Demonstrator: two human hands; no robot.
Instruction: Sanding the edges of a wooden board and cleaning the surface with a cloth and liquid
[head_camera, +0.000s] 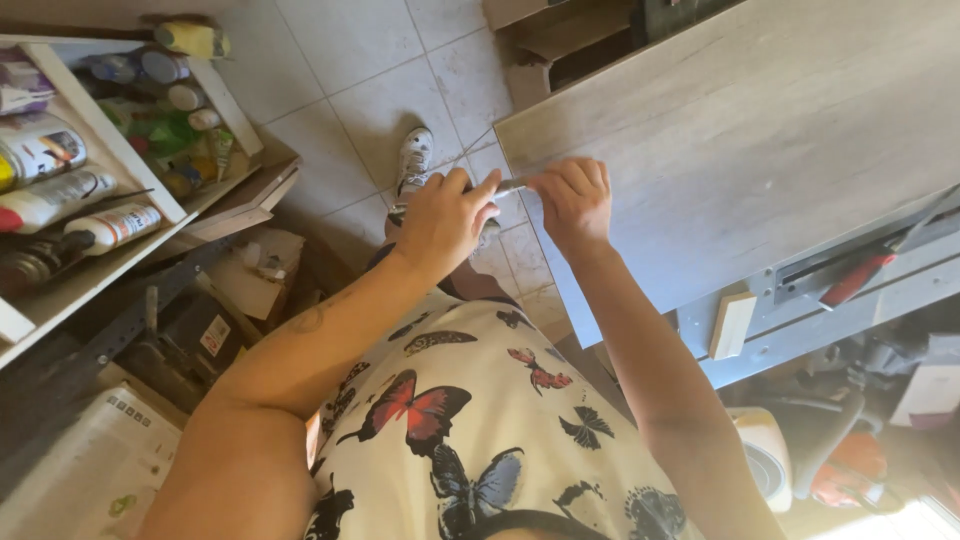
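Note:
My left hand (440, 222) and my right hand (574, 200) meet at the near edge of a large pale wood-grain board (760, 130). Both pinch a small silvery metal tool (511, 185) held between them, right at the board's corner edge. The left fingers grip its left end, the right fingers close over its right end. What kind of tool it is cannot be made out. My forearms reach down from a butterfly-print garment (470, 420). One white shoe (413, 160) shows on the tiled floor below the hands.
A shelf unit (110, 150) at left holds several bottles and tubes. A grey metal frame (830, 290) with a red-handled tool (858, 278) and a small wood block (732, 324) lies right of the board. Boxes and clutter fill the lower left and right corners.

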